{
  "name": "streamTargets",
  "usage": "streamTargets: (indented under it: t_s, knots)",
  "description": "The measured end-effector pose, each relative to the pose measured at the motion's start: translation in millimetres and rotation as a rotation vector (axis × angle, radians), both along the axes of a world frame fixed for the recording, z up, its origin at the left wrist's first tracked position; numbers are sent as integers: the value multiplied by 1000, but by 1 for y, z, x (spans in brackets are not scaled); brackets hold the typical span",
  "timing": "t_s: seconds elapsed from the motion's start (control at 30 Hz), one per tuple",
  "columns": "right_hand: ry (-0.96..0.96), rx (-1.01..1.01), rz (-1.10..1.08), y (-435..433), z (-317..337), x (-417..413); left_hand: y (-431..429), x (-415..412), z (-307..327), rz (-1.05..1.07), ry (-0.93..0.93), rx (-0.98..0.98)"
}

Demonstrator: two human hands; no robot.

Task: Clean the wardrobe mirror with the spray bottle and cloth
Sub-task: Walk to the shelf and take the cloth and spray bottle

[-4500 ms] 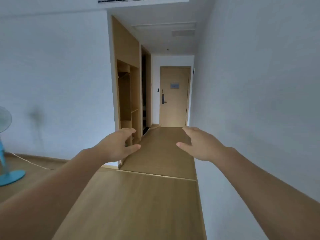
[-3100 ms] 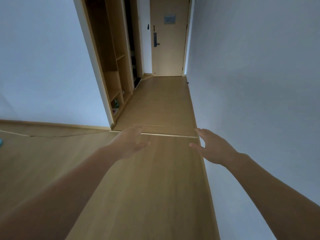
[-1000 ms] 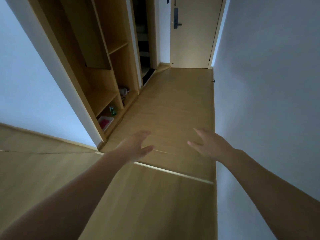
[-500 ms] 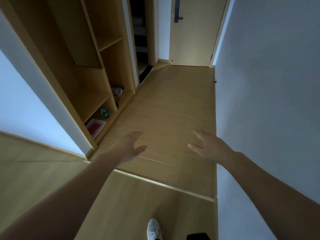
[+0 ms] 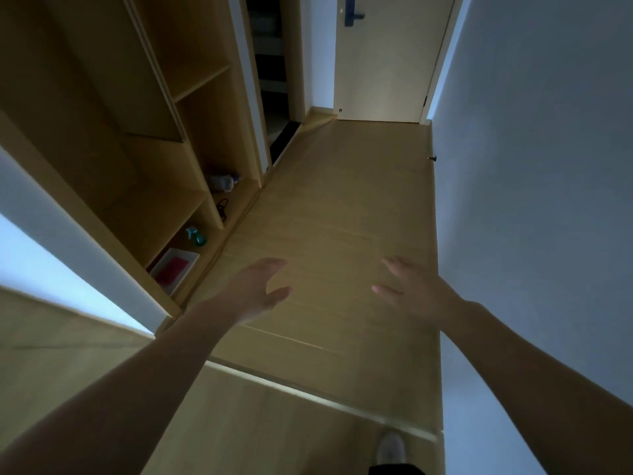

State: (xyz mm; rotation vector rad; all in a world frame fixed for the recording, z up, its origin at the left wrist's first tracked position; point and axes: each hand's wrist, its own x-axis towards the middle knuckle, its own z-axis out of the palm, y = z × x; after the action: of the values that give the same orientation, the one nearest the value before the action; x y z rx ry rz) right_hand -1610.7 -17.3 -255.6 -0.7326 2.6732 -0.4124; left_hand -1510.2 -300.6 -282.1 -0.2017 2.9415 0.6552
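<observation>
1. Two empty hands out in front: left hand (image 5: 251, 291) and right hand (image 5: 414, 293) held above the floor (image 5: 335, 217), fingers spread and relaxed, gripping nothing, touching nothing
2. Judged to be the fetching step: on the way to the wardrobe (image 5: 164, 108) on the left, one shoe (image 5: 390, 450) at the bottom edge of the view, with no spraying or wiping begun
3. Teal spray bottle (image 5: 196, 235) upright in the lowest open compartment of the wardrobe, toward its far end
4. Just beside it and nearer the camera, a white tray (image 5: 187, 254) with a pink cloth (image 5: 172, 270) lying flat inside, as far as the dim light allows
5. Bottle and cloth both well apart from either hand, off to the left of the left hand and closer to it than to the right
6. No mirror to be made out from here; perhaps on a part of the wardrobe out of view, so cannot tell where
7. Next, probably: stepping closer, bending or crouching to the bottom compartment, reaching in under the shelf above
8. Calls for curling fingers round the bottle's neck with one hand and pinching the cloth out of the tray with the other
9. Worth minding: little headroom in that compartment, so lifting the bottle out sideways rather than straight up
</observation>
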Motion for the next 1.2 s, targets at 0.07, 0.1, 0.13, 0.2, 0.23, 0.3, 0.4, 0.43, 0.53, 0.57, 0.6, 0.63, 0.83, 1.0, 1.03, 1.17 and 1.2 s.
streamTargets:
  t_s: [0.07, 0.1, 0.13, 0.2, 0.23, 0.3, 0.4, 0.43, 0.53, 0.57, 0.6, 0.63, 0.83, 1.0, 1.03, 1.17, 1.2]
  knots:
    - [1, -3, 37, -11, -5, -36, -7, -24, -5, 42, 0, 4]
    - [14, 6, 48, -16, -7, -46, -10, -30, -5, 52, 0, 3]
    - [26, 11, 66, -22, -10, -62, -13, -41, -7, 71, 0, 6]
    - [46, 3, 120, -33, -14, -102, -19, -65, -11, 135, 8, 19]
    - [61, -1, 156, -40, -14, -122, -22, -77, -11, 172, 10, 29]
    - [94, -4, 230, -54, -12, -162, -27, -97, -10, 241, 11, 35]
    - [102, -13, 330, -75, -5, -215, -34, -122, -6, 333, 25, 27]
    - [95, -10, 359, -82, -3, -230, -36, -128, -6, 358, 36, 20]
    - [87, -5, 449, -107, 3, -266, -42, -135, -9, 437, 53, 36]
    - [85, -9, 477, -116, 4, -274, -44, -135, -11, 463, 60, 36]
    - [82, -14, 503, -126, 5, -280, -47, -135, -12, 490, 70, 27]
    - [78, -17, 530, -136, 6, -286, -51, -135, -13, 522, 82, 20]
    - [44, -27, 650, -209, 6, -310, -94, -134, -17, 667, 155, -18]
    - [61, -43, 696, -288, 6, -327, -160, -149, -18, 732, 204, -16]
    - [58, -42, 694, -305, 6, -330, -176, -153, -18, 726, 197, -8]
    - [48, -19, 708, -373, 10, -343, -240, -168, -12, 739, 180, 67]
    - [45, -25, 708, -389, 12, -347, -254, -172, -10, 744, 181, 88]
